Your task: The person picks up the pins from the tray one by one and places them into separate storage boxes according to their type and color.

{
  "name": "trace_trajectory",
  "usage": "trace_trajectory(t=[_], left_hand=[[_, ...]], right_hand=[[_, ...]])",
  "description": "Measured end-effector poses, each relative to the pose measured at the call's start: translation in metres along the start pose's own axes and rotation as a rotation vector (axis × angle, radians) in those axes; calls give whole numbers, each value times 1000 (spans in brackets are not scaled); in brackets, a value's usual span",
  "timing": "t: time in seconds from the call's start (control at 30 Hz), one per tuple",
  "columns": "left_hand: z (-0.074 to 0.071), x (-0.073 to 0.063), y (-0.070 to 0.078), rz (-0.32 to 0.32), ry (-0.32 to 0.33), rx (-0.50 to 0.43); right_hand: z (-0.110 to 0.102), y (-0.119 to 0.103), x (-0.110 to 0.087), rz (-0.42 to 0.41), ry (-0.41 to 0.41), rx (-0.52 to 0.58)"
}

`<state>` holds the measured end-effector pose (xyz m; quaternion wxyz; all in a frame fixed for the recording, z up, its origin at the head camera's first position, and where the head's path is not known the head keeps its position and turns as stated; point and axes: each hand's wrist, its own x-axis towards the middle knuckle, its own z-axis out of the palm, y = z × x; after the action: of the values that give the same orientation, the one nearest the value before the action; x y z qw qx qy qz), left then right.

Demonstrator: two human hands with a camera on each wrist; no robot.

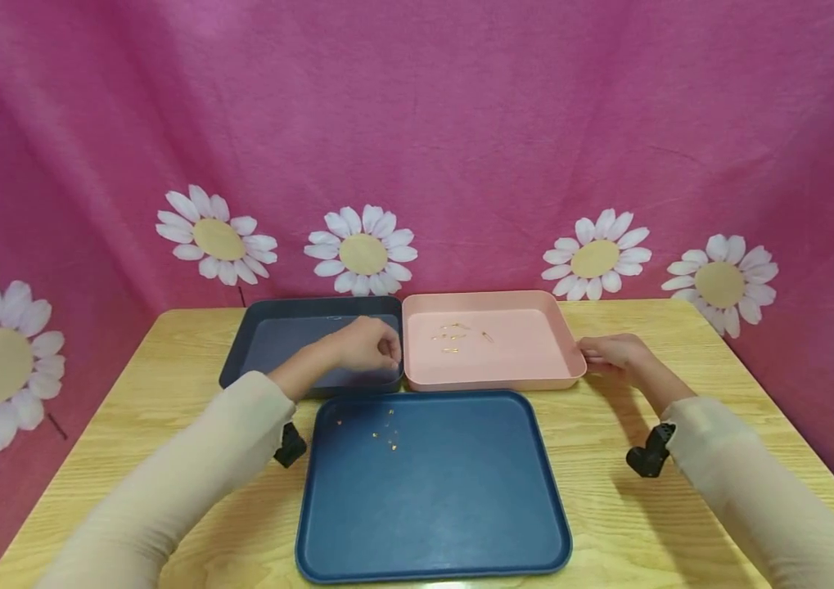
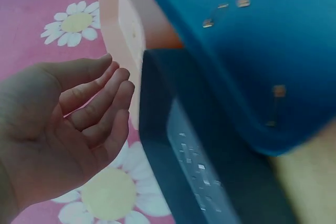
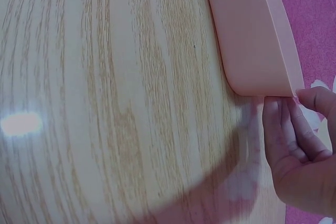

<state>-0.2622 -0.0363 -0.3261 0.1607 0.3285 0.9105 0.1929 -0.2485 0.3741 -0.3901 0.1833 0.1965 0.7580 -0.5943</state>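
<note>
My left hand (image 1: 367, 343) hovers over the right end of the dark grey tray (image 1: 269, 339), near the edge it shares with the pink tray (image 1: 523, 348). Its fingers (image 2: 105, 98) are loosely bent, with nothing between them and the thumb. At the pink tray's right side, my right hand (image 1: 619, 352) pinches the rim, thumb on top and fingers (image 3: 273, 124) against the outer wall. Several gold safety pins (image 1: 487, 337) lie in the pink tray's left half. Small silver pins (image 2: 203, 167) show inside the dark grey tray in the left wrist view.
In front of both trays lies a larger blue tray (image 1: 446, 507) with several gold pins (image 1: 393, 447) near its back left. All three stand on a wooden table (image 1: 601, 507). A pink cloth (image 1: 475, 147) with daisies hangs behind the table.
</note>
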Motion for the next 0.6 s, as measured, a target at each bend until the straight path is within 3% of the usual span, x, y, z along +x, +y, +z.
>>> trace_trajectory(t=[0.17, 0.37, 0.47, 0.6], left_hand=[[16, -28, -10, -1, 0, -50], [33, -49, -19, -20, -16, -34], [41, -56, -20, -32, -1, 56], [52, -63, -21, -16, 59, 266]], right_hand=[[-1, 0, -2, 8, 6, 0], [0, 1, 1, 7, 7, -1], [-1, 2, 2, 2, 10, -5], [0, 2, 2, -3, 14, -7]])
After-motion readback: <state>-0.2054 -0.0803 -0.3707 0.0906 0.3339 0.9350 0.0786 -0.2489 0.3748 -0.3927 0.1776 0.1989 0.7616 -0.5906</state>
